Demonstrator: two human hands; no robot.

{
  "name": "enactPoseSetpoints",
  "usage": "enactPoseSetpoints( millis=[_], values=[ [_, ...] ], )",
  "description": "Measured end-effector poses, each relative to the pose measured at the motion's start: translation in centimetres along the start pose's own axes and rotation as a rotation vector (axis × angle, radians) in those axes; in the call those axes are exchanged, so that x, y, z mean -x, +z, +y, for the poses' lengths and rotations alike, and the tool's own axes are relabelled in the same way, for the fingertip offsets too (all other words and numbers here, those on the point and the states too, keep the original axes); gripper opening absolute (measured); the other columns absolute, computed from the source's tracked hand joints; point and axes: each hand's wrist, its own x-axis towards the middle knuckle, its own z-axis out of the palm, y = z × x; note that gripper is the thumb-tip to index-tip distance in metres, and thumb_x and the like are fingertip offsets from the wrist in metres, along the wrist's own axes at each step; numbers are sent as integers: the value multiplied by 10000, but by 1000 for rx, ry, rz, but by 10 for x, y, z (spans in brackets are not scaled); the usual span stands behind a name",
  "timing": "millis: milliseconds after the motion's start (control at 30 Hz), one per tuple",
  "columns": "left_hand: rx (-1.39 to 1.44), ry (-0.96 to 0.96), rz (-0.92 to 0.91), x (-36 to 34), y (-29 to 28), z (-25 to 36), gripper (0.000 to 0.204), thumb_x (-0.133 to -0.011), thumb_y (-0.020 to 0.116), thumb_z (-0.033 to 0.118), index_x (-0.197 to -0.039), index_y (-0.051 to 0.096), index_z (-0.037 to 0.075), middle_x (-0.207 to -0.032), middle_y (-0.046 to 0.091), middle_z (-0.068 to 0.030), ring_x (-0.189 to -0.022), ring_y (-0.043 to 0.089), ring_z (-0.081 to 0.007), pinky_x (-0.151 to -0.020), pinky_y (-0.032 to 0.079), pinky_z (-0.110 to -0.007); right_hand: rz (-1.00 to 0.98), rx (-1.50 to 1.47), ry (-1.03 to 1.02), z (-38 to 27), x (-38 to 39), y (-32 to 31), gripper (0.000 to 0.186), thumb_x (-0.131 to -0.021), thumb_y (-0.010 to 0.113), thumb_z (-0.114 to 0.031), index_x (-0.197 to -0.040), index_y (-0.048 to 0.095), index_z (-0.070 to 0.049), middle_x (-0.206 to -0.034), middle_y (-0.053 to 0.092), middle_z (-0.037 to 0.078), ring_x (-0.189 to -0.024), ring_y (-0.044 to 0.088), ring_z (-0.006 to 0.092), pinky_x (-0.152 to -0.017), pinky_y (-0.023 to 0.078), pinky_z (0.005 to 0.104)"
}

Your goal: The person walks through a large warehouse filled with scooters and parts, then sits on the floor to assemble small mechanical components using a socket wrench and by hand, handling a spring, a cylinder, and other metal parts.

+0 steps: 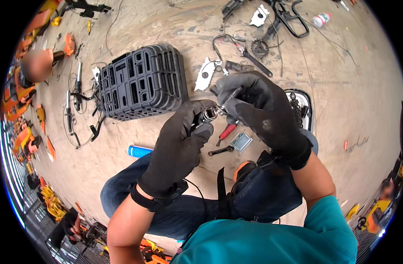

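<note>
Both my hands wear black gloves and meet in front of me, above my crossed legs. Pinched in my left hand (177,143) is a short, shiny metal socket (209,114), its square hole facing up. My right hand (265,110) is closed on a small metal piece (233,95) held close to the socket; its kind is hard to make out, as the fingers cover much of it. Below the hands on the floor lie a red-handled tool (227,133), a short dark crank arm (221,151) and a small clear box (241,142).
A black plastic crate (142,81) stands left of my hands, with a blue can (140,151) near my knee. To the right is a white-rimmed tray (310,105) holding a chain. Ahead lie a white plate (205,75), a chainring (260,47) and a bottle (322,19). Other people sit at the edges.
</note>
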Motion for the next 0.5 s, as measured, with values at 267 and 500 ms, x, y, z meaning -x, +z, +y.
enactPoseSetpoints(
  millis=[267,500],
  values=[
    [-153,-33,-114,-10,21,16,360,-896,544,49,-1247,550,-29,-1088,616,-70,-983,547,-115,-888,441,-262,118,284,-174,17,30,-26,270,-879,635,-74,-1139,618,-5,-989,697,119,-873,654,159,-769,516,309],
    [-169,94,-103,-10,27,4,386,-898,548,33,-1280,545,-24,-1061,614,-67,-898,542,-108,-819,460,-260,136,371,-256,14,36,-33,247,-848,663,-40,-1090,636,-2,-979,696,123,-868,673,196,-773,527,316]
  ],
)
